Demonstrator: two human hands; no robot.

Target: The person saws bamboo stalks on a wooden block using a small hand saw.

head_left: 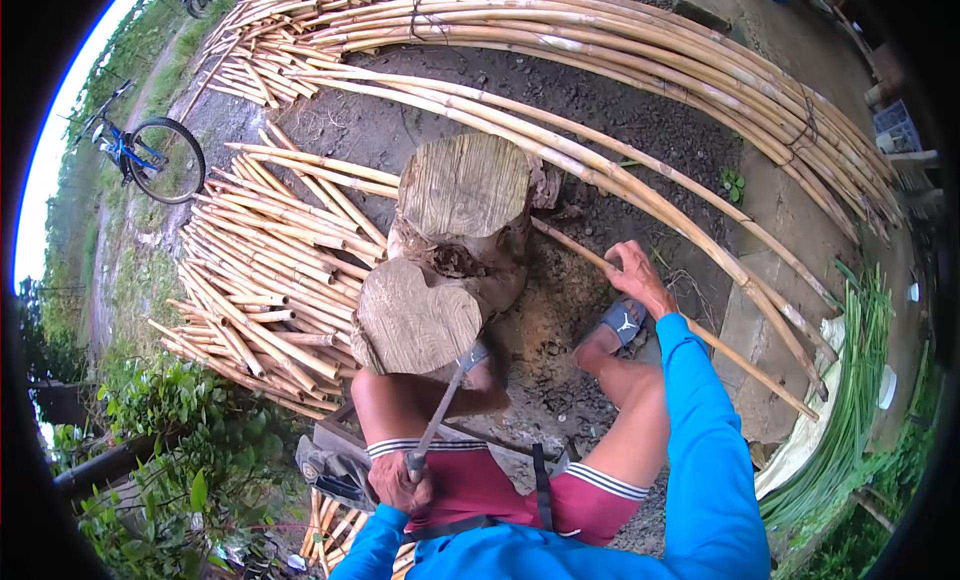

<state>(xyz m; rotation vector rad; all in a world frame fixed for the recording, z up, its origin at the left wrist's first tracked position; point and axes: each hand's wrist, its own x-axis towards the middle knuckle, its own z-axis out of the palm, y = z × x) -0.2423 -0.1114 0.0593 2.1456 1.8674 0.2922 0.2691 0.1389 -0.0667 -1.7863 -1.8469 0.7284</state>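
Note:
My left hand (402,482) is closed round the handle of a long knife (438,420), its blade pointing up toward the lower tree stump (418,318). On the right, my right hand (638,278) has its fingers wrapped round a thin bamboo pole (735,355). That pole slants from beside the taller stump (465,185) down to the lower right, passing under my wrist. Neither the blade nor my hands touch the taller stump.
Cut bamboo pieces (260,280) lie piled left of the stumps. Long tied poles (600,35) arc across the top. A bicycle (165,160) stands at the far left. Green stalks (855,370) lie on the right, leafy plants (180,470) at lower left.

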